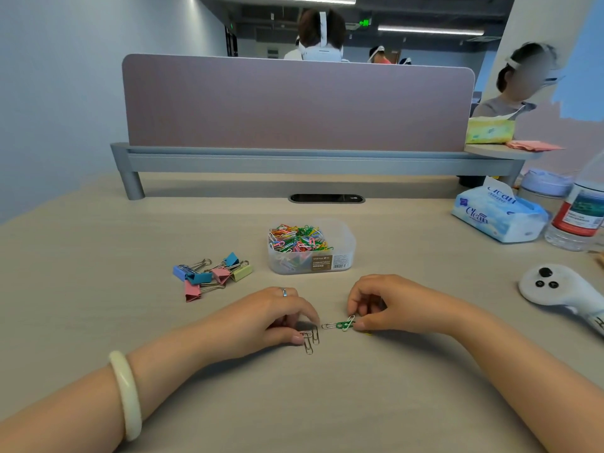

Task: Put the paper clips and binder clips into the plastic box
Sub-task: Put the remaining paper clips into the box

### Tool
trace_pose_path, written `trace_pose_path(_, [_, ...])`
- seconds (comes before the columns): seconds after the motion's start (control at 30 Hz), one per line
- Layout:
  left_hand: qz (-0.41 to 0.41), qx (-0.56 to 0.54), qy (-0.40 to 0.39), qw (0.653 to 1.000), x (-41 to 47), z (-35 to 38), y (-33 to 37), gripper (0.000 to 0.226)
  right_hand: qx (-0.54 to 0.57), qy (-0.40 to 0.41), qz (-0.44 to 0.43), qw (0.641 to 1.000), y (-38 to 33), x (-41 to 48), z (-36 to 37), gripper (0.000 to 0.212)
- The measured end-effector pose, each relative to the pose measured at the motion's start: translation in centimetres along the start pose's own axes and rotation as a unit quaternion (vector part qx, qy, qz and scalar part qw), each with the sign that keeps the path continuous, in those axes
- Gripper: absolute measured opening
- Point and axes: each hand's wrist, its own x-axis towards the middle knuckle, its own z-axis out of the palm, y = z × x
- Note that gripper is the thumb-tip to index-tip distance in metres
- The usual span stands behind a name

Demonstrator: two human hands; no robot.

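Binder clips (212, 273) lie left of the box (310, 246), hands (277, 318) before it.

We get bright, even light from ceiling strips (428, 30) far beyond the fingers (354, 304); soft shadows lie on the desk (98, 256) just beneath them. Straight lines bow towards the edges, and figures (322, 37) far behind the fingers look soft.

Water bottle (578, 210) and white controller (562, 289) partly beyond right edge; label (322, 263) print illegibly small.

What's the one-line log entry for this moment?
left hand pinches silver paper clips on desk | right hand pinches green paper clips | plastic box holds coloured clips | binder clips on desk left of box
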Motion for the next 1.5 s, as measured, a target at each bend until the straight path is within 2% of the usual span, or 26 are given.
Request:
trace_pose_path(0.1, [0.004,0.005,-0.012,1.000,0.3,0.0,0.4,0.031,-0.016,-0.003,-0.009,1.000,0.0,0.0,0.0,0.016])
trace_pose_path(0.27, [0.006,0.013,-0.019,1.000,0.5,0.0,0.4,0.022,-0.031,-0.002,-0.035,0.999,-0.3,-0.1,0.3,0.020])
trace_pose_path(0.47, [-0.002,0.027,-0.020,0.999,0.4,0.0,0.5,0.014,-0.033,0.015,-0.048,0.998,-0.9,0.4,1.2,0.009])
trace_pose_path(0.57, [-0.003,0.033,-0.022,0.999,0.5,0.0,0.6,0.012,-0.077,0.023,-0.058,0.995,-1.3,0.5,1.4,0.004])
trace_pose_path(0.7, [-0.006,0.045,-0.015,0.999,0.5,0.2,0.5,0.010,-0.119,0.040,-0.067,0.990,-1.7,0.9,1.9,0.008])
trace_pose_path(0.8, [-0.003,0.052,0.002,0.999,0.4,0.4,0.4,0.009,-0.116,0.042,-0.055,0.991,-1.6,1.0,1.8,0.009])
trace_pose_path(0.97, [-0.020,0.035,0.030,0.999,0.2,0.7,0.6,0.012,-0.037,0.082,-0.008,0.996,-1.2,0.1,0.0,0.008])
trace_pose_path(1.1, [-0.039,0.028,0.048,0.998,0.3,1.0,0.6,0.020,-0.002,0.038,0.043,0.998,-0.9,-0.6,-0.7,0.007])
trace_pose_path(1.27, [-0.042,0.037,0.059,0.997,0.5,1.3,0.7,0.018,0.005,-0.003,0.066,0.998,-1.2,-0.8,-0.4,0.010])
trace_pose_path(1.5, [-0.047,0.057,0.051,0.996,0.7,1.2,0.9,0.018,-0.030,-0.002,0.091,0.995,-1.6,-0.9,-0.2,0.016])
